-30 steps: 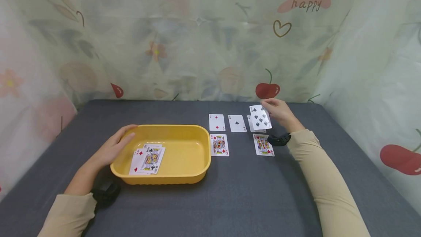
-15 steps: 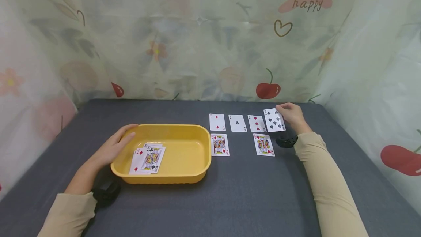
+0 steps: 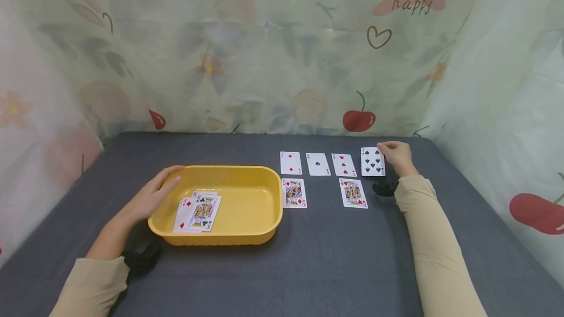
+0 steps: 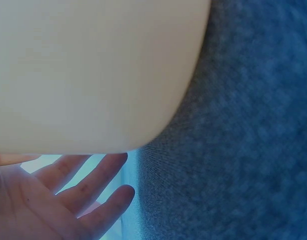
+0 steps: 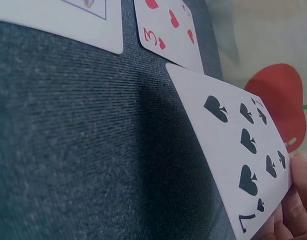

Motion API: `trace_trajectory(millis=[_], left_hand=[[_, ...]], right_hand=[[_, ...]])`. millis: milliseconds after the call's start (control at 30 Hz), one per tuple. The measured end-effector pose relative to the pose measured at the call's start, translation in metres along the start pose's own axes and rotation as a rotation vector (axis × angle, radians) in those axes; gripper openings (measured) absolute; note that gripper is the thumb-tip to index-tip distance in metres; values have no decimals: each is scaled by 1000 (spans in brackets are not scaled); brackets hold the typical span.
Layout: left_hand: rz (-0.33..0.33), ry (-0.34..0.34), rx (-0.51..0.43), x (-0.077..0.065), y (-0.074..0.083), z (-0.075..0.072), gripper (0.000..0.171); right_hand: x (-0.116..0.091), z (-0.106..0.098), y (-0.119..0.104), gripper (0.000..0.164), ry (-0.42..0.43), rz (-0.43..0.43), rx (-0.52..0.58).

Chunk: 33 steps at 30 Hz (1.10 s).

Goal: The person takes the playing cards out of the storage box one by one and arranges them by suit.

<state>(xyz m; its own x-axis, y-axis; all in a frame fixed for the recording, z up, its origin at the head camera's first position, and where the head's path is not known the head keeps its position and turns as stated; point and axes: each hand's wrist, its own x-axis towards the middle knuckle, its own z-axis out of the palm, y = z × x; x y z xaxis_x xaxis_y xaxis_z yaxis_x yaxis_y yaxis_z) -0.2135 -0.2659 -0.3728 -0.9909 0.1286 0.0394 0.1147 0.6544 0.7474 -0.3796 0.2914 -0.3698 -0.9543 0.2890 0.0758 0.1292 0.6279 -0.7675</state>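
Partly hidden behind pinched seven of spades (image 5: 229,145): right fingers (image 5: 294,212).

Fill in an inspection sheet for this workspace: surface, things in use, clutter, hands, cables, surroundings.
Surface: dark cloth, with five cards lying face up.
Things in use: yellow tray with a few cards inside, king of clubs on top; seven of spades, tilted in the right wrist view.
Clutter: nothing seen.
Hands: left hand at the tray's left end, several fingers extended; right hand pinches the seven of spades.
Cables: nothing seen.
Surroundings: printed curtain with cherries and "happy" lettering.
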Motion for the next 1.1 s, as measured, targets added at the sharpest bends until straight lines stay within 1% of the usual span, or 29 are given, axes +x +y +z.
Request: trace_trajectory(millis=[167,333,633,733,900,1100], left_hand=[[12,5,-5,0,-1,0,56],[4,1,-8,-1,-1,0,57],[0,5,-3,0,-3,0,57],[-1,5,-3,0,-3,0,57],[1,2,-11,0,-3,1,57],[14,10,-10,1,-3,1,55]], right_hand=[[4,3,0,39,6,-14,6],[7,6,-1,39,-9,-28,-4],[6,7,0,40,-4,-51,0],[4,6,0,43,-34,-47,-2],[5,7,3,48,-110,-19,21],[8,10,4,49,-160,16,31]])
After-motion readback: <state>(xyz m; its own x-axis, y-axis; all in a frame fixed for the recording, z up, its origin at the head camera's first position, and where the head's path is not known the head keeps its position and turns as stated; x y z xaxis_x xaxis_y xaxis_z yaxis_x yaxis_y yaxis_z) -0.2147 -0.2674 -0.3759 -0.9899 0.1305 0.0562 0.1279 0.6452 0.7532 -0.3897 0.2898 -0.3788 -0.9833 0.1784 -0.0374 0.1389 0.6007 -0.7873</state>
